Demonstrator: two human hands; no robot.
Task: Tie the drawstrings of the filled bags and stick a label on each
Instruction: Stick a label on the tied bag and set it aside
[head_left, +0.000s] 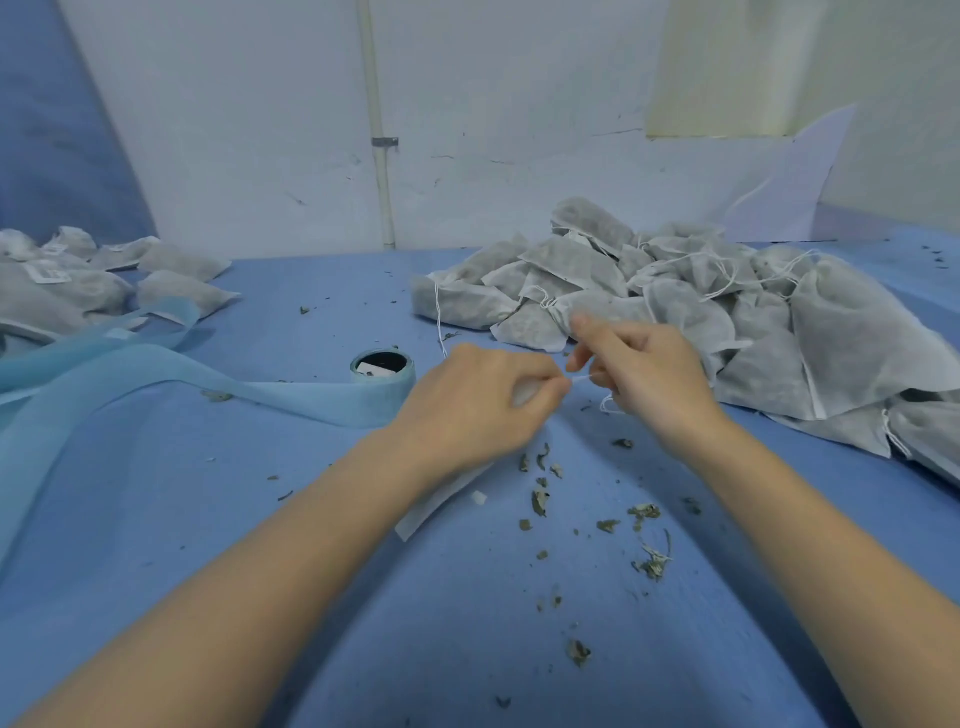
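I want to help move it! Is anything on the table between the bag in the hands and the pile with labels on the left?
Yes. The label roll and its loose blue strip lie between the bag and the labelled pile.

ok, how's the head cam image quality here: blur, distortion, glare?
Head view: strong wide-angle distortion, the blue cloth-covered table bulges and the white wall pipe leans; soft, even lighting, no glare, faint shadows only; right hand fingertips slightly motion-blurred near the thin white drawstring, which the left hand pinches; pile of grey non-woven filled bags fairly sharp.
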